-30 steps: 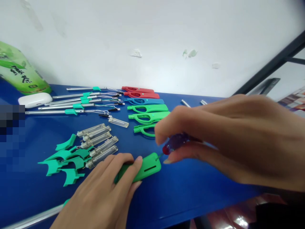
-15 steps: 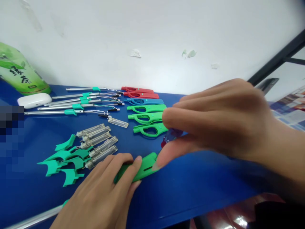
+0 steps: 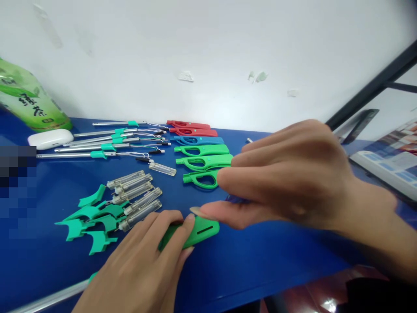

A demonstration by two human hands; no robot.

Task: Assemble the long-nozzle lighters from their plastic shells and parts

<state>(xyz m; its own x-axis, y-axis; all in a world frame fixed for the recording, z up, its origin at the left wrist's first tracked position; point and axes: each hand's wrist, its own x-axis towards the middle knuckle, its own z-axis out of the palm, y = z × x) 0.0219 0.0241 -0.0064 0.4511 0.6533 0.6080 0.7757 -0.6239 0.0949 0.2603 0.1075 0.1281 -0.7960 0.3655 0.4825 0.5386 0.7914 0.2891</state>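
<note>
My left hand [image 3: 146, 256] presses a green lighter casing [image 3: 203, 229] down on the blue table, fingers closed around its near end; the slotted end sticks out to the right. Above that end is my right hand [image 3: 280, 178], closed around a tool with a translucent blue handle [image 3: 235, 199]. Most of the tool is hidden in the fist, and its tip does not show. The right thumb points left, close over the casing. A metal lighter tube [image 3: 55, 298] with a teal piece lies beside my left wrist, partly covered by it.
Red, blue and green lighter casings [image 3: 202, 150] lie in a column behind my hands. Left of them are metal tubes with wires [image 3: 81, 155], clear fuel tanks [image 3: 140, 211] and teal triggers [image 3: 97, 241]. A white case [image 3: 50, 139] and a green tea bottle [image 3: 32, 100] stand far left.
My right hand has turned, its thumb shifting left across the casing, and the tool's red part is now hidden. My left hand keeps its hold. The view has shifted slightly.
</note>
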